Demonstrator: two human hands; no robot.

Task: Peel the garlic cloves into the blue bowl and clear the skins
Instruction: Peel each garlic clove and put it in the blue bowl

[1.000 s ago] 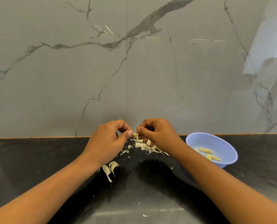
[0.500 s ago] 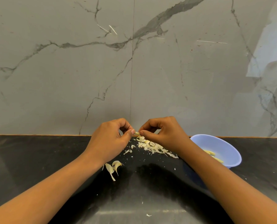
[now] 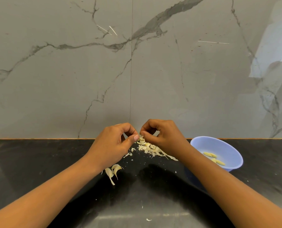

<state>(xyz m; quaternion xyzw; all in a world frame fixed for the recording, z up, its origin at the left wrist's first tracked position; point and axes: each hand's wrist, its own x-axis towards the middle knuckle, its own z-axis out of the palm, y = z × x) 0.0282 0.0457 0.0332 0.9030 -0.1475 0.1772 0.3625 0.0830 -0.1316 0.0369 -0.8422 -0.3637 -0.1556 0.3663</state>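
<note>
Left counter [image 3: 38, 162] open; skin pile [image 3: 151, 148] and blue bowl [image 3: 219, 144] seemingly crowd right.

The right hand [image 3: 161, 137] is lifting slightly off the pile of skins [image 3: 151, 148], uncovering more of its far part, while its fingertips are closing in on the thumb of the left hand [image 3: 114, 142] and tugging the small garlic clove [image 3: 141, 138] pinched between both hands.

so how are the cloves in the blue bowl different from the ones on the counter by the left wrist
The bowl cloves are bare, smooth and yellowish; the counter cloves are whitish with papery pointed tails, seemingly unpeeled. The bowl cloves lie in the blue bowl on the right; the counter cloves lie loose on the black counter, further left. Both are small and elongated.
</note>
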